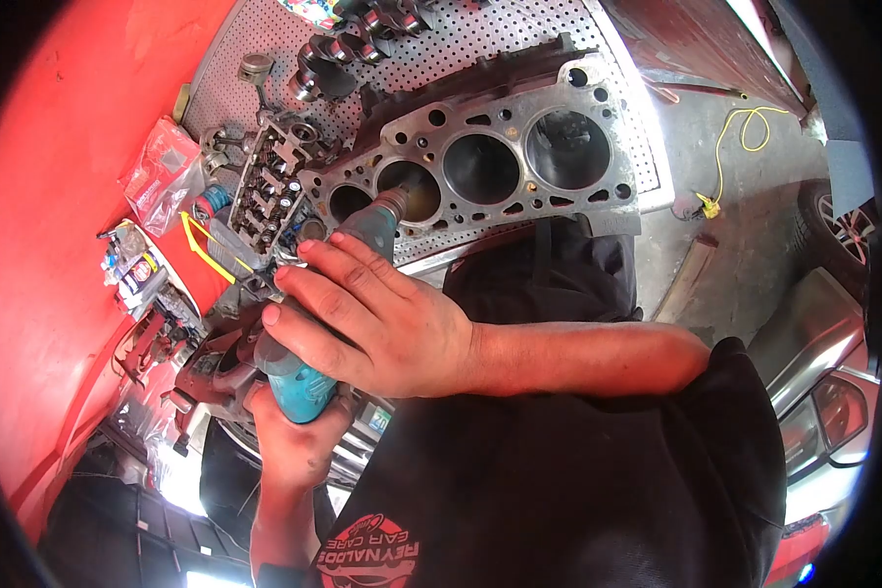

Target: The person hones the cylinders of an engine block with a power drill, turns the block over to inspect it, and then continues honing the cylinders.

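A teal-and-grey power drill (302, 390) slants toward an engine block (514, 211) on its side of the bench. The drill's front end (394, 203) points into a cylinder bore (421, 201), second from the left; whatever it drives is hidden inside. My right hand (387, 314) lies across the top of the drill body, fingers curved over it. Below, my left hand (299, 441) is closed around the rear grip, its fingers partly hidden. Several round bores open in the block's flat metal face.
A perforated metal bench top (255, 39) carries a crankshaft (348, 54), a piston with its rod (256, 71) and a cylinder head (269, 181). A yellow cord (720, 162) lies on the floor at right, near a car wheel (838, 230). Red surface stands at left.
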Tool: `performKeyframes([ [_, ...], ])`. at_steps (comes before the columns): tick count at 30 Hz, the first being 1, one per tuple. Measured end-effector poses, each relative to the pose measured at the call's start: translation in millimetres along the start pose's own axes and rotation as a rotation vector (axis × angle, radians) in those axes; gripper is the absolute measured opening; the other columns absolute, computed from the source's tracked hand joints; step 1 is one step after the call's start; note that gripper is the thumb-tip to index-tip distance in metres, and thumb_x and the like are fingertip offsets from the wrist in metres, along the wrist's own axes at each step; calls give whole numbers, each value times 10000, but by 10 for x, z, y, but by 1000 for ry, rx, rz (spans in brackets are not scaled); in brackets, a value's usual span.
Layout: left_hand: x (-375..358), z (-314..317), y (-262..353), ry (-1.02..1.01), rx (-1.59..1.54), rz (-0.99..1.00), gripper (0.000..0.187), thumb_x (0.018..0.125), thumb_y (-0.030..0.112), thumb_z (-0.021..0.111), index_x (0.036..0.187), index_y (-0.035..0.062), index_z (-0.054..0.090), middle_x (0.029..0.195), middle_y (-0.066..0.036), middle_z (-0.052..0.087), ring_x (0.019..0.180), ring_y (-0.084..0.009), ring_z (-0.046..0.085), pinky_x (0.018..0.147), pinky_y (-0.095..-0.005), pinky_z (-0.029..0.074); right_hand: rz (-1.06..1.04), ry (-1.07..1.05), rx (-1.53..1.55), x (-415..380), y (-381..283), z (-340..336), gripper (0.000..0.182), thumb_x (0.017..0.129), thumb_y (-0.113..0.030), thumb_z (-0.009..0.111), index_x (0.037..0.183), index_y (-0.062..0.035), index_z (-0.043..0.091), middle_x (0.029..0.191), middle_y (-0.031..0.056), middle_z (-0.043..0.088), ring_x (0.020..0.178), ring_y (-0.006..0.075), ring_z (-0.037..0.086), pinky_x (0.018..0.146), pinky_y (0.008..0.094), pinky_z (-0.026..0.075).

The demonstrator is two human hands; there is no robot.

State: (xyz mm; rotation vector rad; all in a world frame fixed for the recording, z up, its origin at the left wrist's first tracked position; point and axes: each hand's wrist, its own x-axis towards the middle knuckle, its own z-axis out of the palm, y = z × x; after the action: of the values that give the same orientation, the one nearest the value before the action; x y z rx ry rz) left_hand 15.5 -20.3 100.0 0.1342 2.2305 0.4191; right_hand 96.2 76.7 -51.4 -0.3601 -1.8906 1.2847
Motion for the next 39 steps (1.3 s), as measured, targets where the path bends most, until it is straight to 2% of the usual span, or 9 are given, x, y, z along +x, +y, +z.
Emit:
performKeyframes([
  [4, 7, 21, 53, -9, -20, -28, 328, 777, -48, 710, 1103, -20, 709, 1017, -54, 739, 915, -132, 687, 829, -305, 537, 9, 7, -13, -9, 5, 18, 477, 868, -165, 635, 1337, -92, 588, 1300, 178, 624, 1164, 379, 668, 1044, 526, 545],
  [11, 207, 139, -36, -74, -109, -52, 146, 845, 12, 684, 986, -14, 708, 873, -3, 689, 753, -93, 619, 675, -276, 493, 13, -50, -88, -51, 180, 15, 501, 840, -136, 651, 1326, -39, 574, 1317, 186, 620, 1183, 385, 648, 1062, 538, 531],
  [15, 384, 260, -65, -96, -123, -97, 117, 827, 2, 660, 934, -29, 691, 805, -5, 667, 688, -84, 588, 619, -274, 467, 43, -69, -92, -94, 335, 7, 530, 823, -120, 662, 1335, -19, 570, 1319, 185, 615, 1200, 395, 633, 1074, 547, 521],
  [18, 530, 363, -117, -73, -124, -78, 100, 822, 3, 652, 910, -30, 687, 767, 2, 649, 665, -84, 574, 601, -276, 453, 56, -92, -116, -161, 484, 66, 569, 832, -191, 636, 1374, -35, 558, 1315, 189, 607, 1222, 407, 609, 1116, 558, 475],
  [25, 759, 515, -148, -92, -119, -137, 83, 819, 47, 681, 876, -12, 689, 739, -7, 652, 663, -92, 583, 612, -285, 453, 64, -140, -118, -237, 777, 60, 571, 851, -200, 609, 1399, -46, 558, 1318, 173, 612, 1230, 377, 609, 1144, 539, 448],
  [28, 789, 543, -139, -88, -92, -146, 92, 818, 56, 683, 886, -4, 696, 728, -13, 652, 658, -96, 584, 615, -284, 455, 17, -125, -102, -229, 864, 16, 563, 810, -118, 679, 1355, -22, 574, 1352, 175, 612, 1230, 360, 619, 1096, 525, 504],
  [31, 791, 541, -53, -96, -97, -204, 101, 812, 53, 682, 891, -8, 696, 727, -5, 651, 661, -94, 586, 620, -278, 457, -26, -137, -108, -251, 983, 34, 549, 864, -195, 592, 1397, -69, 564, 1300, 160, 615, 1209, 349, 616, 1131, 520, 463],
  [34, 797, 556, -36, -79, -68, -195, 103, 817, 51, 682, 897, -11, 698, 734, 0, 650, 668, -88, 587, 625, -276, 461, -12, -139, -99, -224, 1019, 8, 526, 811, -116, 687, 1322, -40, 586, 1311, 178, 634, 1185, 347, 647, 1071, 512, 527],
  [39, 796, 530, -50, -97, -113, -209, 110, 837, 52, 703, 915, -26, 695, 739, -2, 647, 659, -77, 578, 611, -269, 457, -8, -126, -103, -205, 1022, 12, 488, 815, -113, 691, 1287, -36, 591, 1276, 180, 650, 1162, 346, 660, 1051, 499, 546],
])
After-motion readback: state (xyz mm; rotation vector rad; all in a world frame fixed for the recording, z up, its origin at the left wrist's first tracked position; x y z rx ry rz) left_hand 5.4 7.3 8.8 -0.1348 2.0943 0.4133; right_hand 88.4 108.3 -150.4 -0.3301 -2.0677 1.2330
